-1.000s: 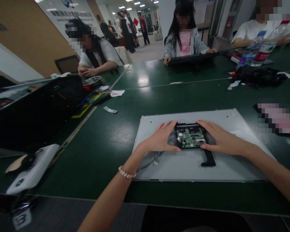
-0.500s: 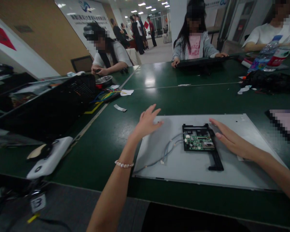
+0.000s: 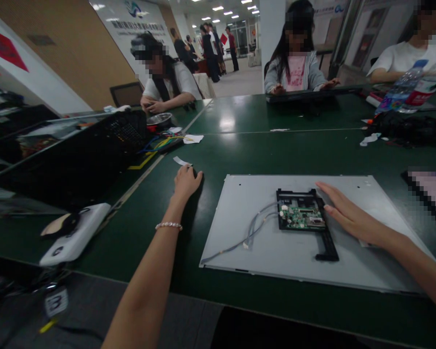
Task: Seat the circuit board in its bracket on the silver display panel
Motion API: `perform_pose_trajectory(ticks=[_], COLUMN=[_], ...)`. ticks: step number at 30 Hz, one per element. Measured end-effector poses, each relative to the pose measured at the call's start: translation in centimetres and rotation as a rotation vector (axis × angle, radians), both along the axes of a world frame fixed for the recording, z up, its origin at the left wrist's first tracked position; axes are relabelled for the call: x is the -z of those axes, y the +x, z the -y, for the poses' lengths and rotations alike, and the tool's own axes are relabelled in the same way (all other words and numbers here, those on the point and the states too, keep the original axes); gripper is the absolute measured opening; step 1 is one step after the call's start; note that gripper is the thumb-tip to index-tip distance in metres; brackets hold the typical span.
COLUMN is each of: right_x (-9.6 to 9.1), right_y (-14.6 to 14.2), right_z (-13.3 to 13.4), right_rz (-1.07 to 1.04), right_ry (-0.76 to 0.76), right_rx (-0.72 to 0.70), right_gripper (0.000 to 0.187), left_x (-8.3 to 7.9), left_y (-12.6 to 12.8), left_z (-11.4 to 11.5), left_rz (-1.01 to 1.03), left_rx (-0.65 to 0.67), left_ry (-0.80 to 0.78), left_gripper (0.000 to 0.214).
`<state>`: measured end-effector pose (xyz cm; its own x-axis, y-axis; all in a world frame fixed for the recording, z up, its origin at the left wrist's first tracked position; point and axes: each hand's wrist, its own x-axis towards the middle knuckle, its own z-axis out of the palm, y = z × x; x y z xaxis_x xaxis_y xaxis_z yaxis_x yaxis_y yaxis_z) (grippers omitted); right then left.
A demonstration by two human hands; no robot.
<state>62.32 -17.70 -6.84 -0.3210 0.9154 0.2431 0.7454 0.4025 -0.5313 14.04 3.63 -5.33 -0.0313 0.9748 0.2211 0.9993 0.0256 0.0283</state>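
Note:
My left hand [image 3: 186, 185], with a beaded bracelet on the wrist, is low over the green table. Its fingertips meet the near end of a small white strip [image 3: 180, 160], thumb spread from the fingers; a firm grip on the strip is not visible. My right hand [image 3: 349, 213] has its fingers stretched out beside the black plastic bracket [image 3: 329, 242], its fingertips close to or touching the bracket's right edge. Within that bracket sits a green circuit board [image 3: 300, 216]. Grey cables [image 3: 252, 228] run left from the board across a flat pale metal panel [image 3: 240, 203].
To the left stand a large black casing [image 3: 76, 165] and a white power bank-like device [image 3: 78, 235]. A phone [image 3: 430, 194] lies at right, with bottles [image 3: 403, 87] and a black bundle [image 3: 410, 127] beyond. Several people sit or stand across the table.
My left hand has moved left, from above the panel's far left corner to the white strip on the table. My right hand has stayed beside the bracket. The view has shifted slightly.

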Motion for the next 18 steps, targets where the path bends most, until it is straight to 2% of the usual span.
perform_pose_trajectory(ticks=[6, 10, 15, 18], right_x=[0.1, 0.1, 0.2, 0.0], right_y=[0.0, 0.1, 0.2, 0.2], right_z=[0.1, 0.2, 0.1, 0.0], right_rz=[0.026, 0.017, 0.024, 0.03], right_ry=[-0.018, -0.035, -0.044, -0.04], right_rx=[0.012, 0.02, 0.015, 0.008], right_gripper=[0.059, 0.06, 0.061, 0.061], left_x=[0.0, 0.2, -0.6, -1.7], left_y=[-0.4, -0.6, -0.1, 1.5], left_z=[-1.2, -1.3, -0.1, 0.8], left_rz=[0.011, 0.022, 0.07, 0.132], left_rx=[-0.01, -0.006, 0.138, 0.253], left_ry=[-0.049, -0.027, 0.151, 0.273], left_gripper=[0.059, 0.06, 0.049, 0.037])
